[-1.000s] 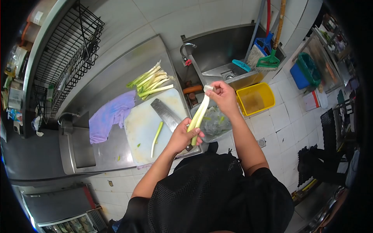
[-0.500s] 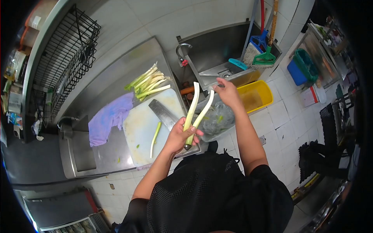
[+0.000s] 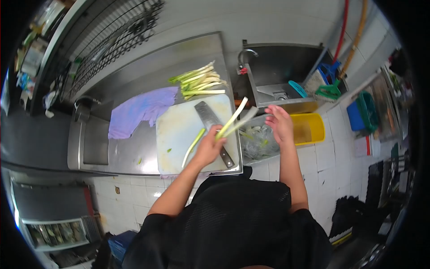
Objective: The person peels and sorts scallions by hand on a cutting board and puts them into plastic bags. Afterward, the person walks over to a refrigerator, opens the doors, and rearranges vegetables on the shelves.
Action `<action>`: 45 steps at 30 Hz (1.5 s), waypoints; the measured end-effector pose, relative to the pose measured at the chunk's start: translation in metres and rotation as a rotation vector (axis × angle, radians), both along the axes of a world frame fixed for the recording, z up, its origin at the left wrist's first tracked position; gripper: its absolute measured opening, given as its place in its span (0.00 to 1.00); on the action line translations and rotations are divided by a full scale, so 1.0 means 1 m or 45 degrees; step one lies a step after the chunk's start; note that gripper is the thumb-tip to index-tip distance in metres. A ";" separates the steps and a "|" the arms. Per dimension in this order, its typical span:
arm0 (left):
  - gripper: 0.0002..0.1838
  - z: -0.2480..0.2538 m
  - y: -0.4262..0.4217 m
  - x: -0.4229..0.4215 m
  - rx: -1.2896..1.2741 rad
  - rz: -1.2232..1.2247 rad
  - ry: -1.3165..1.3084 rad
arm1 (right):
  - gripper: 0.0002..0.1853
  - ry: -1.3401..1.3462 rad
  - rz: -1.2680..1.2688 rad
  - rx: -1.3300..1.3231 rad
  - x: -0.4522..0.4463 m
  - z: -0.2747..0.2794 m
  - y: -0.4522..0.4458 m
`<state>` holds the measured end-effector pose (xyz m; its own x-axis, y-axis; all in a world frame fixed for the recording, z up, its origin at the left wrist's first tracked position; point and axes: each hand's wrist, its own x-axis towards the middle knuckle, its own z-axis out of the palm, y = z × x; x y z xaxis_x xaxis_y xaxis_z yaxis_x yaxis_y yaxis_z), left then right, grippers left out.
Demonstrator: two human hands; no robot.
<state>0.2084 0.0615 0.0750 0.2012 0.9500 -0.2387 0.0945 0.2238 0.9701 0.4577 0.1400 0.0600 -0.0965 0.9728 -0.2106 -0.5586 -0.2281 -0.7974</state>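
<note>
My left hand (image 3: 209, 145) grips two pale green-white scallion stalks (image 3: 234, 119) above the right part of the white cutting board (image 3: 174, 125); one stalk is blurred. My right hand (image 3: 280, 123) is raised over the side of the clear plastic bag (image 3: 260, 142), fingers apart and holding nothing. On the board lie a cleaver (image 3: 208, 114), its blade partly behind my left hand, and a single scallion piece (image 3: 192, 148). Several scallions (image 3: 201, 81) rest in a bunch on the steel counter beyond the board.
A purple cloth (image 3: 139, 110) lies left of the board, near a small sink (image 3: 96, 143). Beyond the bag are a yellow bin (image 3: 309, 127) and a steel sink (image 3: 277, 85). Mops and brooms (image 3: 330, 89) lean at the right. A wire rack (image 3: 116, 42) hangs upper left.
The view has shifted. My right hand has let go of the stalks' white ends and opened, moving away from them. The stalks have spread apart, and my left hand has moved over the board and cleaver.
</note>
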 end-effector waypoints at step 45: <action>0.21 0.063 0.013 -0.027 0.571 0.033 0.353 | 0.14 -0.813 0.174 0.577 -0.136 0.066 -0.019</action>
<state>0.1813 0.0747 0.1382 0.1635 0.9749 0.1513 0.3615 -0.2018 0.9103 0.3222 0.1209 0.1256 -0.2157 0.9651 0.1483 0.0474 0.1620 -0.9856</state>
